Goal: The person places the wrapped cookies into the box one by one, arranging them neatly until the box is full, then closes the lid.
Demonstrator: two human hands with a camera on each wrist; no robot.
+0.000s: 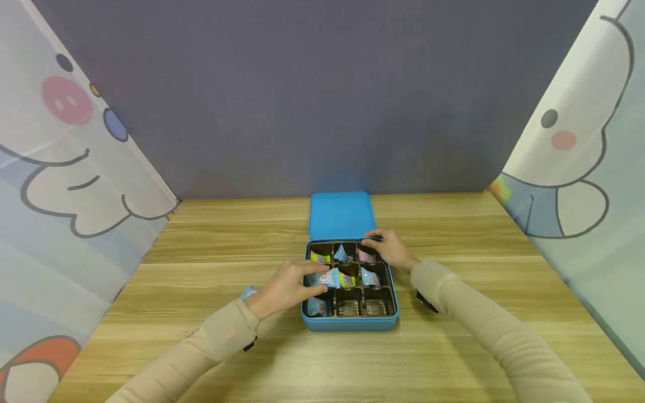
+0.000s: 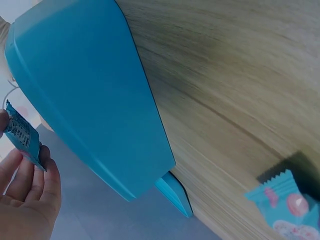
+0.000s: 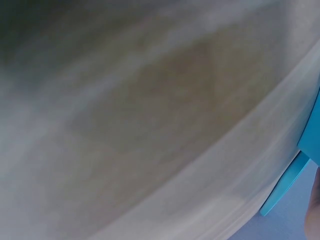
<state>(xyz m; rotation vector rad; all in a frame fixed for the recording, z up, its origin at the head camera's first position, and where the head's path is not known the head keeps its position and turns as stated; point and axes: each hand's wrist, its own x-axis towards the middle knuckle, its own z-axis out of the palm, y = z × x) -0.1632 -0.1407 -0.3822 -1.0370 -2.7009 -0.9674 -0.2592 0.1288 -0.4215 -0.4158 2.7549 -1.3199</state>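
My left hand [image 1: 286, 286] is over the left side of an open blue tin box [image 1: 347, 324]. Between thumb and fingers it pinches a blue wrapped candy [image 2: 22, 136], seen above the middle row in the head view. At the box's far right corner, my right hand [image 1: 394, 249] holds the rim near the hinge. Inside the dark divided tray are a yellow candy [image 1: 320, 257], a blue candy [image 1: 342, 254] and a pink candy [image 1: 367, 256] at the back. Another yellow candy [image 1: 346, 280] and blue candies [image 1: 370, 278] occupy other compartments.
The blue lid [image 1: 341, 215] lies folded back behind the box. A loose blue candy [image 2: 292, 207] is on the wooden table [image 1: 201, 246], partly behind my left wrist in the head view. A grey panel [image 1: 322, 101] rises at the table's back, with printed curtains [image 1: 569, 129] on both sides.
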